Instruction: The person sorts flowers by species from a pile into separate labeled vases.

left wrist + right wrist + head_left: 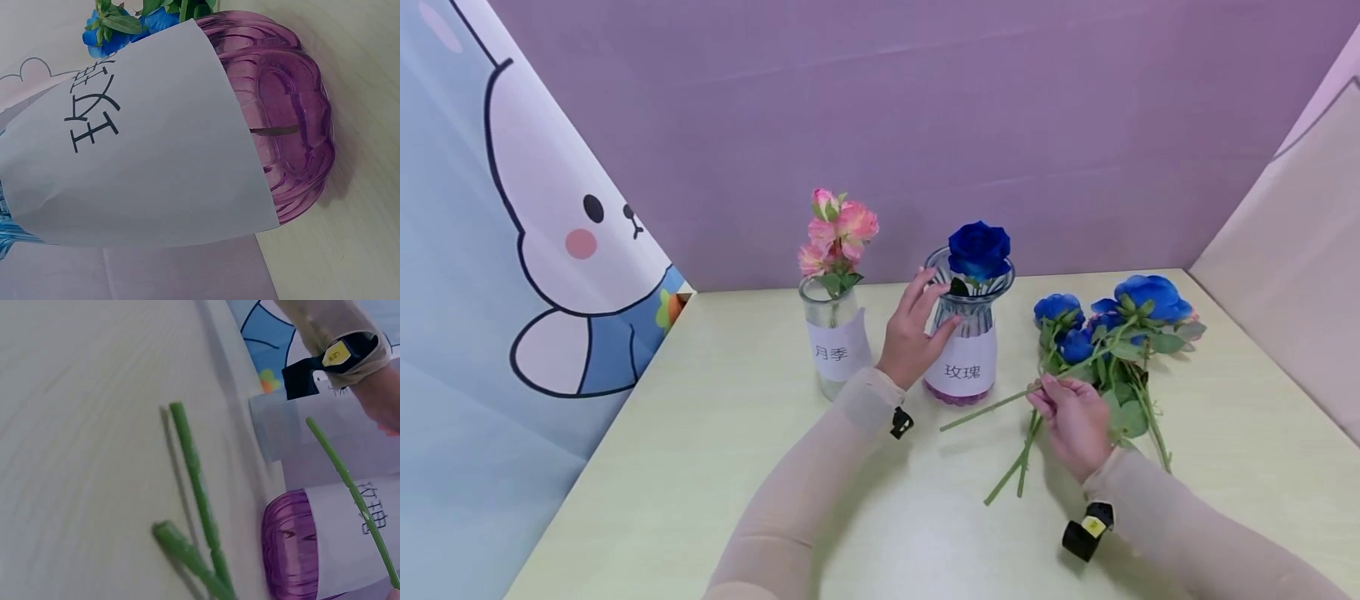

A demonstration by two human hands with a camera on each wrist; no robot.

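My left hand [912,337] is at the left side of the ribbed glass vase [967,318], fingers spread near its rim and neck. One blue rose [979,250] stands in this vase, which carries a white paper label [162,144] above a purple base [281,106]. To the vase's right, my right hand [1075,421] pinches the green stem [985,410] of a blue rose, its cut end pointing left toward the vase. That stem [356,494] also crosses in front of the label in the right wrist view. Beneath it lie more blue roses [1058,310] with leafy stems.
A clear glass vase [831,387] with a white label holds pink flowers [838,229] on the left. Two loose stem ends [194,469] rest on the pale table [700,467]. A purple backdrop [887,125] and a cartoon-printed cloth [467,333] border it.
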